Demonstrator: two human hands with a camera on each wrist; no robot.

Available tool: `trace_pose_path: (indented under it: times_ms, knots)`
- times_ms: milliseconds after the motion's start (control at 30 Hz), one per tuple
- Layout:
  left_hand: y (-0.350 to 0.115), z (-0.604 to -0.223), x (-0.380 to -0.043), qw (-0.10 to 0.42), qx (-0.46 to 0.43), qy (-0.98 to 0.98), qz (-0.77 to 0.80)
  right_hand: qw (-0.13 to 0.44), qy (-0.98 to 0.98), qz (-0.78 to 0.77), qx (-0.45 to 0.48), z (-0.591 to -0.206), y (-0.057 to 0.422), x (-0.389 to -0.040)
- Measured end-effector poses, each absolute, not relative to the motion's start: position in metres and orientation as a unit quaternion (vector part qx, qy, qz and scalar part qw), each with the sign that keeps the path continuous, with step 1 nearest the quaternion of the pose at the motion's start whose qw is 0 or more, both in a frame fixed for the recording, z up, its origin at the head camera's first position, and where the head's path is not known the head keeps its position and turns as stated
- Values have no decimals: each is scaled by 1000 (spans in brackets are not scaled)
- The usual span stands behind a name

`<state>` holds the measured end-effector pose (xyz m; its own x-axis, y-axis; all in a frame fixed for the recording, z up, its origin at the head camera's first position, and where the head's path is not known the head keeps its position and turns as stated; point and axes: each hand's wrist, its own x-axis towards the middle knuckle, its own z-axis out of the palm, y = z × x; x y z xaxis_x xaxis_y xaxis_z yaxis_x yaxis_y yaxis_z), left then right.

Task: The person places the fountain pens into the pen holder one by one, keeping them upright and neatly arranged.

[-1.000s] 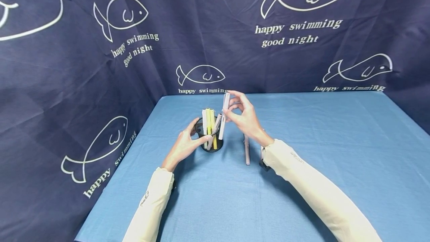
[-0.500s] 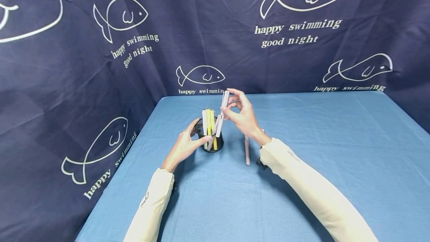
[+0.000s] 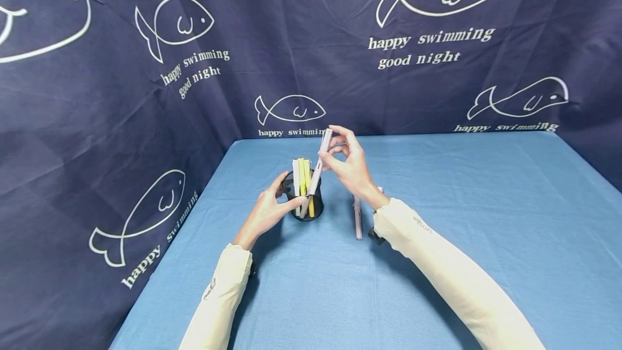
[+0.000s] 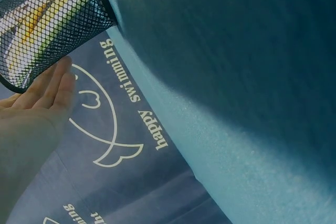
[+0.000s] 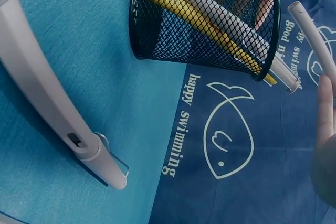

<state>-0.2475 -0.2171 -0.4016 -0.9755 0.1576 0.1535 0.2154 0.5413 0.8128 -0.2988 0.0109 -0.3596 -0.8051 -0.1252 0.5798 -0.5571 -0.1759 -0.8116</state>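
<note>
A black mesh pen cup [image 3: 316,210] stands on the blue cloth, with white, yellow and pale pens [image 3: 302,174] upright or leaning in it. My left hand [image 3: 267,210] grips the cup from the left, thumb across its front; its fingers [image 4: 59,85] lie along the mesh in the left wrist view. Above the cup's mouth, my right hand [image 3: 349,166] pinches a pale pinkish pen [image 3: 324,142] held at a slant. In the right wrist view that pen's lower end [image 5: 298,11] sits just outside the cup's opening.
A pale pen [image 3: 358,223] lies on the blue cloth right of the cup, seen large in the right wrist view. Another pale item [image 3: 380,190] is mostly hidden by the right wrist. A dark fish-print curtain [image 3: 413,101] rises behind and left of the table.
My right hand has moved slightly left and up, and the pinched pen has gone from beside the cup to over its mouth, tilting more. The left hand and cup have stayed put.
</note>
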Motion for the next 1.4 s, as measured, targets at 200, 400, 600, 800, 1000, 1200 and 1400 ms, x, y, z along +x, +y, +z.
trace_pose_path:
  times_ms: [200,400,600,800,1000,1200,1400]
  knots:
    - [-217,-402,-247,24,-92,-879,-467,155,-625,716,270,-359,9,-300]
    - [-217,-402,-247,18,-83,-880,-466,161,-631,711,267,-360,8,-301]
    - [-216,-401,-248,20,-85,-882,-463,164,-637,705,265,-360,6,-302]
    - [-216,-400,-247,19,-89,-882,-462,165,-661,683,262,-360,4,-301]
    - [-217,-400,-247,18,-92,-881,-464,160,-681,660,274,-362,2,-299]
    - [-216,-401,-248,31,-106,-877,-468,162,-679,656,288,-357,3,-294]
    - [-218,-403,-248,35,-106,-878,-466,160,-672,664,286,-361,9,-299]
